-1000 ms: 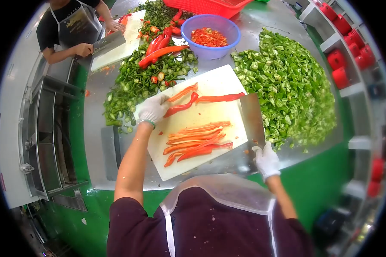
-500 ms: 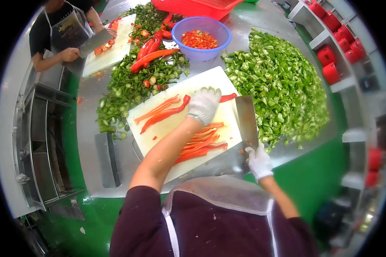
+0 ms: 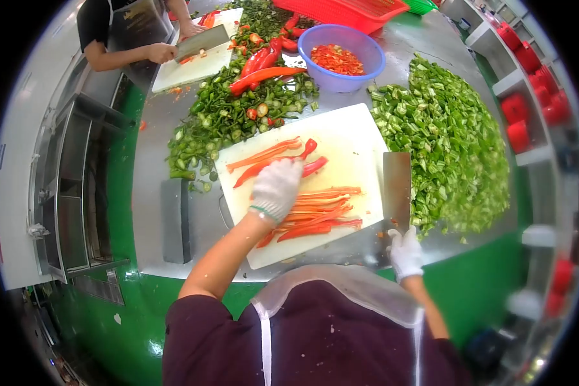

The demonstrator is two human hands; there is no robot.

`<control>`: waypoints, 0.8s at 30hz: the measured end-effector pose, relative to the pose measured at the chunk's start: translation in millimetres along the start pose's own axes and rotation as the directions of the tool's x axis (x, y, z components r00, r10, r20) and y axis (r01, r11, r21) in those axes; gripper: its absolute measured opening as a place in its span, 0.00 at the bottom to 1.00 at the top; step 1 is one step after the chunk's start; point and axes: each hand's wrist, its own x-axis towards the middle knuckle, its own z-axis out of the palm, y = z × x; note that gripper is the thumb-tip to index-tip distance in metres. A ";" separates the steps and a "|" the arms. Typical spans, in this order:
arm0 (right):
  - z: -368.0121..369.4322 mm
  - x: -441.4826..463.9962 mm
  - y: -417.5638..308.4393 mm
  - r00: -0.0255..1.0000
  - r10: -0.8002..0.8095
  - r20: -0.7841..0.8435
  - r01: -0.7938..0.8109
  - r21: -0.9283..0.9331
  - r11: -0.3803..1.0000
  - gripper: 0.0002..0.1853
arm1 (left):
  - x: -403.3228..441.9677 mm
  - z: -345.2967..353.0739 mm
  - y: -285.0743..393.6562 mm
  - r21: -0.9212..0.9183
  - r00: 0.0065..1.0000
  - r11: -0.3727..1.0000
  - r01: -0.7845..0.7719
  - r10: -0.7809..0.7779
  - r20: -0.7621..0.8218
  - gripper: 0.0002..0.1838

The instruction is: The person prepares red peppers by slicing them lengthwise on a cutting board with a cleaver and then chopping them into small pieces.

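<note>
My left hand, in a white glove, is closed with its fingertips on a red chili pepper on the white cutting board. Another red pepper piece extends from beside the fingers. Long red pepper strips lie below the hand, and thinner strips lie near the board's upper left. My right hand, also gloved, grips a cleaver by its handle, which the fingers hide. The wide blade lies along the board's right edge, beside chopped green peppers.
A blue bowl of chopped red pepper and a red basket stand at the back. Green stems and whole red peppers are heaped left. A dark grey block lies nearby. Across the table, a co-worker's hand holds another cleaver.
My left hand has moved left and towards me across the board, its fingers more curled. My right hand keeps the cleaver beside the board. The whole view has shifted.
</note>
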 end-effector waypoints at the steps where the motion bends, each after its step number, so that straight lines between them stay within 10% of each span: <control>1: -1.0 0.9 -0.4 1.000 0.009 0.008 -0.009 0.008 1.000 0.19 | -8.4 1.1 -13.1 0.020 0.999 0.999 0.030 -0.031 0.030 0.18; 5: -0.3 11.3 23.6 0.971 -0.238 0.016 0.233 -0.266 0.935 0.17 | -10.5 -13.0 -31.3 0.126 0.974 0.992 0.024 0.006 -0.226 0.34; 8: -4.1 4.0 5.2 0.995 -0.103 -0.007 0.099 -0.223 0.970 0.17 | 7.9 27.2 -60.8 0.020 0.998 0.998 0.057 -0.057 -0.014 0.45; 16: -16.0 -7.2 -22.1 0.990 -0.136 0.039 0.140 -0.392 0.909 0.14 | 26.4 20.5 6.1 -0.252 0.988 0.964 -0.080 0.110 0.110 0.20; 21: -18.5 -3.7 -23.5 0.998 -0.034 0.057 0.049 -0.291 0.956 0.20 | 5.1 -36.3 60.9 -0.281 0.879 0.951 -0.126 0.239 0.414 0.54; 24: -25.5 -8.5 -36.9 0.997 -0.034 0.072 0.054 -0.306 0.950 0.21 | -15.1 -24.0 66.7 -0.106 0.914 0.957 -0.270 0.290 0.285 0.53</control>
